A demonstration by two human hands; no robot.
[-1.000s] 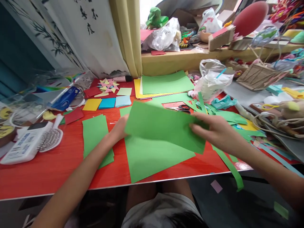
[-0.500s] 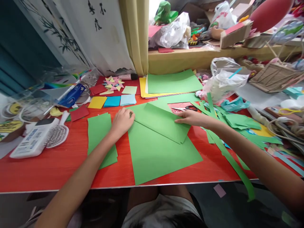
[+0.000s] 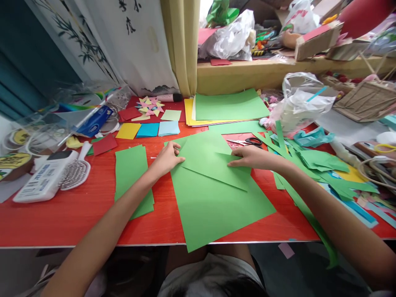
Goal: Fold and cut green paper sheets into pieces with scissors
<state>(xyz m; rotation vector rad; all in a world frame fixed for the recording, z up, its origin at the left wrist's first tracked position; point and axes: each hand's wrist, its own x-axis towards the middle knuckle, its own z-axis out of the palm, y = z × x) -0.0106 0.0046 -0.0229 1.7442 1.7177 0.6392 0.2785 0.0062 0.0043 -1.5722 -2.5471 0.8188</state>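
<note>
Smaller green sheet (image 3: 213,165) lies at a slant across the far part of the larger green sheet (image 3: 216,216), mid-tabletop (image 3: 77,227); right hand (image 3: 252,158) pinches its right end between thumb and fingers, left hand (image 3: 168,157) is at its left end, fingers curled, thumb out, can't tell if it grips. Larger sheet's near corner pokes past the tabletop's near edge. Green paper stack (image 3: 131,177) sits left of the sheets, scissors (image 3: 247,141) just beyond the right hand, loose green strips (image 3: 324,165) to the right, yellow square (image 3: 128,130) and blue square (image 3: 147,130) side by side far left.
</note>
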